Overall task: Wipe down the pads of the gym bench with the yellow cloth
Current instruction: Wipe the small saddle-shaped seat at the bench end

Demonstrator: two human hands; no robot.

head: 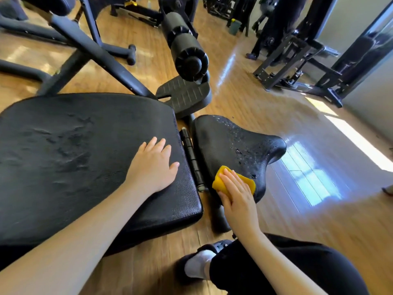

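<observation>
The gym bench has a large black back pad (74, 158) on the left and a smaller black seat pad (231, 141) on the right, with a hinge gap between them. Droplets speckle the seat pad. My left hand (153, 167) lies flat, fingers spread, on the back pad near its right edge. My right hand (236, 192) presses a folded yellow cloth (221, 182) against the near side of the seat pad.
A black foam roller (185, 47) and a ribbed footplate (185, 92) stand beyond the pads. Other black gym frames (308, 67) fill the back right and back left. My knee and shoe (212, 262) rest on the wooden floor (297, 209) below the bench.
</observation>
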